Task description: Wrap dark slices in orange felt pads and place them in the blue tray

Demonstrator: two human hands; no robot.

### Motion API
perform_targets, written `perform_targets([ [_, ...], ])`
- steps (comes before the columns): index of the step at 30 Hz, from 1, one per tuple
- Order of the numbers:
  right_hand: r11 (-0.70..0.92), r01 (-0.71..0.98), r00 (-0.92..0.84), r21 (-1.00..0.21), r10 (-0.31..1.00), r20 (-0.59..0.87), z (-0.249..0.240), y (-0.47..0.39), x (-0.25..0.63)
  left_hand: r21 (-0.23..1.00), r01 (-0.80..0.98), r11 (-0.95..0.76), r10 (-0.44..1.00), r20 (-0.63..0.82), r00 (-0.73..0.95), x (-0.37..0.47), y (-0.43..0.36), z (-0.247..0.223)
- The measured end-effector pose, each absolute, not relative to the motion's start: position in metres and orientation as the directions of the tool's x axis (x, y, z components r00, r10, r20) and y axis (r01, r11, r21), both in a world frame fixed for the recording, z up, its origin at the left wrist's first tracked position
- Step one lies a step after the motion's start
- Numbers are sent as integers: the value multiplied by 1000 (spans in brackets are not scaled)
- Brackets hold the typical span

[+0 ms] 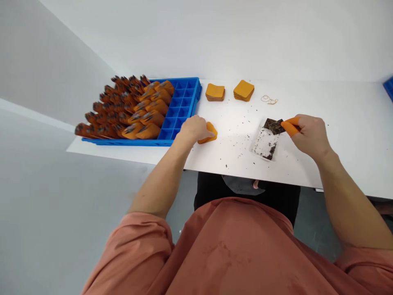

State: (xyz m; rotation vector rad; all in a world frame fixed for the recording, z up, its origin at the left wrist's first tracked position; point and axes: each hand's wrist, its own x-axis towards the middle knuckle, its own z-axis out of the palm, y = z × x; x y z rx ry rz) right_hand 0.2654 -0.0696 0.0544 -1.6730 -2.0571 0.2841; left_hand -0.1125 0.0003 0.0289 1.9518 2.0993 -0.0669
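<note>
My left hand (195, 130) is closed at the edge of an orange fabric-like piece (210, 128) on the table, thumb over its top; the other fingers are partly hidden. My right hand (311, 133) wears orange finger covers and pinches a thin dark brown flake-like sheet (277, 127). That sheet is held over the far end of a shallow clear plastic box (264, 141). Another dark sheet (269, 122) lies in the box beneath it, with dark crumbs near the box's front end.
At the left stands a blue divided crate (193, 98), its left part packed with folded orange pieces (147, 116) in rows. Two stacks of orange squares (215, 91) (244, 89) sit at the back, beside a thin tangled string (269, 99). Dark crumbs dot the white table (337, 143).
</note>
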Motion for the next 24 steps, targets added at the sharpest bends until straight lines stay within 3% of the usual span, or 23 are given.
perform_targets([
  [5, 253, 809, -114, -531, 953, 280, 49, -72, 268, 143, 988, 51, 989, -147, -30, -120, -8, 19],
  [9, 265, 779, -108, -568, 949, 295, 47, -73, 268, 103, 989, 106, 980, -177, -86, -121, -8, 15],
  [15, 247, 786, -110, -567, 958, 265, 49, -79, 268, 212, 972, 104, 990, -111, -82, -123, -9, 11],
  [19, 249, 767, -100, -592, 957, 273, 51, -82, 270, 208, 976, 66, 997, -43, -58, -127, -15, 13],
  [24, 244, 724, -60, -645, 954, 294, 52, -84, 273, 268, 961, 63, 995, -90, -40, -145, -18, 34],
])
